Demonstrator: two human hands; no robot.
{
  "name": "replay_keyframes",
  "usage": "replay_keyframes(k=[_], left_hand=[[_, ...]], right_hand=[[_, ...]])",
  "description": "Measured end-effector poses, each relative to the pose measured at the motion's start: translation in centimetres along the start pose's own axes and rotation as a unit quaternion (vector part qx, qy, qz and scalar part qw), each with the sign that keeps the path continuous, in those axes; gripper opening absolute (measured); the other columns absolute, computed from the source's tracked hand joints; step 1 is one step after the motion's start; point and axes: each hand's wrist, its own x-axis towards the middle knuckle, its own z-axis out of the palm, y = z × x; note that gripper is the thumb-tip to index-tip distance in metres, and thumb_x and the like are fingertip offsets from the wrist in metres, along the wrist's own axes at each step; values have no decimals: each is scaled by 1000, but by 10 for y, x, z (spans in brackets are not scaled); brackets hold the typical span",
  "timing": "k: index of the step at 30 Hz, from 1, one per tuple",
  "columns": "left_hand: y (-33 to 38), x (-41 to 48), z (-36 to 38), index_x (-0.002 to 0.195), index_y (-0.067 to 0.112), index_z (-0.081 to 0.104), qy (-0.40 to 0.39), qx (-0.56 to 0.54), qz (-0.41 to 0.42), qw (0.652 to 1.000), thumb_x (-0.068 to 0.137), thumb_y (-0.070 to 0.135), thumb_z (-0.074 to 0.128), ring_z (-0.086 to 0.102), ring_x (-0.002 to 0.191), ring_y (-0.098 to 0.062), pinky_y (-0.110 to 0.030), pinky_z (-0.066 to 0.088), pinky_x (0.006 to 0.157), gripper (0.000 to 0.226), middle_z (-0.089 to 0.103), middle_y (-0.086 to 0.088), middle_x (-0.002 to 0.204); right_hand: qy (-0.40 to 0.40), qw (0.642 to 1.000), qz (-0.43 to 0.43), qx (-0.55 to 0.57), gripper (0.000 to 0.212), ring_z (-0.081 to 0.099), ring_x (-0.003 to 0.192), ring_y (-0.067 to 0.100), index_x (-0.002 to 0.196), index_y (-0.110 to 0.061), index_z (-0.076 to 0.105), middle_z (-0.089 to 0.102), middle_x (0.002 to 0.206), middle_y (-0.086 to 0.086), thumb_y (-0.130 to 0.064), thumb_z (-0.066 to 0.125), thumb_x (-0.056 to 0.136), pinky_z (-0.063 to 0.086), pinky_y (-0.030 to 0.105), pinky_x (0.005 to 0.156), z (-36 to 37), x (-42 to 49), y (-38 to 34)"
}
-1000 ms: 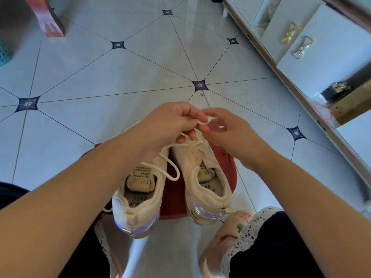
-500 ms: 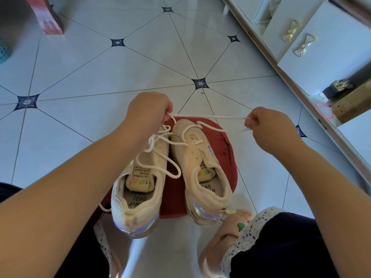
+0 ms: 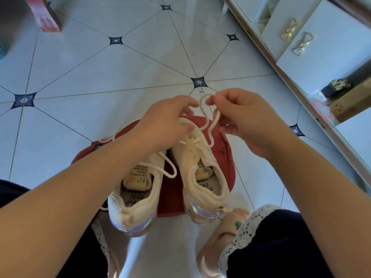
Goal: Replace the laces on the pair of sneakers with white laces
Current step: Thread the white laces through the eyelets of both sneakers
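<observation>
Two cream sneakers stand side by side on a red stool (image 3: 172,189), heels toward me. The left sneaker (image 3: 136,195) has a loose white lace loop hanging over its tongue. Over the toe of the right sneaker (image 3: 202,177) both hands work a white lace (image 3: 208,117). My right hand (image 3: 245,121) pinches a raised loop of that lace between thumb and fingers. My left hand (image 3: 166,121) pinches the lace close to the eyelets, and its fingers hide the front of the shoe.
The floor is pale tile with dark star insets (image 3: 198,82). A white cabinet with bow handles (image 3: 301,45) runs along the right. A pink chair leg (image 3: 46,21) stands at the far left. My slippered foot (image 3: 226,233) sits below the stool.
My hands were pulled apart with the lace stretched taut between them. Now they have come back together above the right sneaker, and the lace is bent into a loop.
</observation>
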Motion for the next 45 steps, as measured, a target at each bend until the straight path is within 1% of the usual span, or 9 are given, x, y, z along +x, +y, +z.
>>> replay_keyframes(k=[4, 8, 12, 21, 26, 32, 37, 41, 45], left_hand=[[-12, 0, -5, 130, 32, 45, -88, 88, -39, 992, 80, 30, 67, 52, 112, -15, -40, 40, 98, 55, 56, 8, 121], [-18, 3, -7, 100, 22, 64, -110, 183, -55, 975, 85, 33, 59, 56, 96, -19, -35, 44, 87, 19, 64, 2, 99], [-8, 9, -31, 77, 20, 67, 39, -108, -106, 988, 91, 23, 53, 50, 49, -1, -8, 42, 49, 20, 57, 6, 61], [26, -5, -88, 83, 10, 59, -14, -604, -152, 782, 97, 16, 40, 21, 39, -2, -10, 22, 35, 24, 42, 7, 47], [39, -8, -88, 87, 3, 54, -45, -725, -147, 671, 94, 11, 39, 22, 44, -3, -10, 23, 39, 18, 44, 2, 52], [57, -8, -83, 93, -4, 49, -45, -816, -125, 562, 95, 8, 33, 24, 46, -6, -13, 26, 42, 21, 44, -3, 59], [41, 1, -93, 91, -4, 50, 35, -837, -124, 532, 97, 4, 30, 28, 38, -7, -14, 28, 41, 22, 45, -4, 53], [19, 5, -85, 87, -1, 54, 90, -763, -202, 608, 97, 4, 33, 41, 48, -9, -17, 41, 46, 24, 52, -5, 58], [5, 4, -60, 98, 5, 54, 23, -157, -259, 953, 91, 22, 51, 52, 86, -22, -35, 44, 79, 19, 57, -9, 92]], right_hand=[[-3, 997, -10, 74, 19, 54, 54, 8, 86, -16, 64, 52, 61, -3, -21, 47, 96, 50, 19, 57, -7, 0, -11], [21, 992, -13, 123, 23, 53, 53, 9, 84, -18, 63, 51, 63, -4, -22, 45, 97, 48, 20, 55, -12, 2, -20], [63, 990, 0, 124, 20, 39, 43, 5, 84, -18, 63, 43, 62, -5, -22, 47, 96, 38, 16, 46, -16, 6, -25], [120, 987, -42, -100, 12, 46, 59, 7, 84, -23, 64, 51, 67, -7, -26, 54, 90, 46, 21, 62, 0, 15, -15], [107, 961, -138, -214, 21, 54, 77, 1, 96, -32, 55, 56, 86, -14, -25, 68, 80, 43, 16, 69, 18, 8, -12], [-236, 958, -98, -130, 18, 62, 99, 4, 96, -32, 63, 68, 105, -6, -19, 65, 83, 49, 21, 90, 52, -14, -17], [-133, 980, -37, -146, 20, 68, 76, 14, 83, -16, 64, 72, 78, 2, -13, 48, 95, 54, 27, 74, 30, -8, -21], [-61, 987, -11, -146, 21, 59, 50, 4, 86, -18, 67, 69, 63, -4, -20, 48, 95, 47, 13, 47, 0, -5, -19], [41, 972, -44, -228, 16, 44, 44, 1, 92, -30, 69, 60, 58, -7, -28, 53, 92, 39, 12, 47, -2, 1, -6]])
